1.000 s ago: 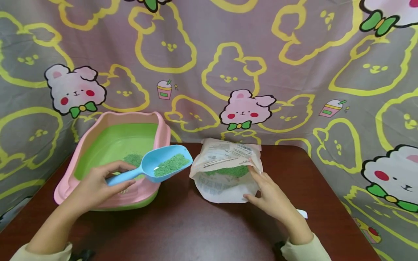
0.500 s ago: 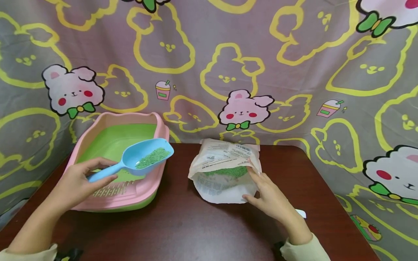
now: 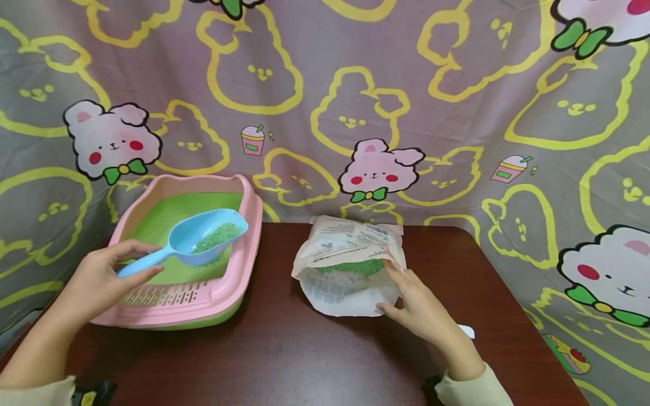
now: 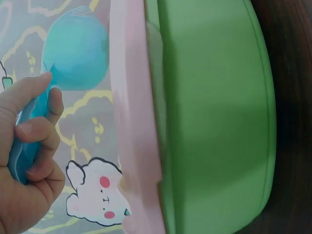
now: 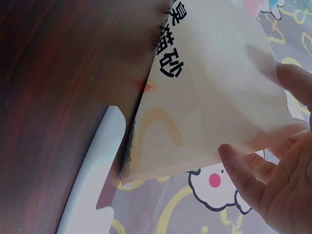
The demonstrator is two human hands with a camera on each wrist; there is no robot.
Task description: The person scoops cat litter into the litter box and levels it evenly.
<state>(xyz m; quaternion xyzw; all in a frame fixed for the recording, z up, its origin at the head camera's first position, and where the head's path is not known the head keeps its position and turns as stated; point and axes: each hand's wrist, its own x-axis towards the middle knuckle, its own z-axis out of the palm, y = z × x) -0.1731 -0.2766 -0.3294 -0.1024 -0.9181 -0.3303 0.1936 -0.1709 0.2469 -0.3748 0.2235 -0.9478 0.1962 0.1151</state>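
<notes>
A blue scoop (image 3: 208,235) carries green cat litter (image 3: 219,237) in its bowl. My left hand (image 3: 99,276) grips its handle, thumb and fingers wrapped round it, also plain in the left wrist view. The scoop is held over the pink-rimmed green litter box (image 3: 236,287), bowl tilted up to the right. An opened pale bag of cat litter (image 3: 345,293) lies on the table with its mouth toward me and green granules inside. My right hand (image 3: 418,301) holds the bag's right side at the mouth, thumb by the lower lip, fingers at the upper edge.
A long white object (image 5: 92,170) lies on the table beside the bag, mostly hidden by my right forearm in the head view. The dark wooden table (image 3: 304,361) ends at a patterned curtain (image 3: 284,73) behind and on the sides. Slots line the litter box's front ledge.
My left hand has moved left with the loaded scoop, from beside the bag to over the litter box. The right hand stays in place at the bag.
</notes>
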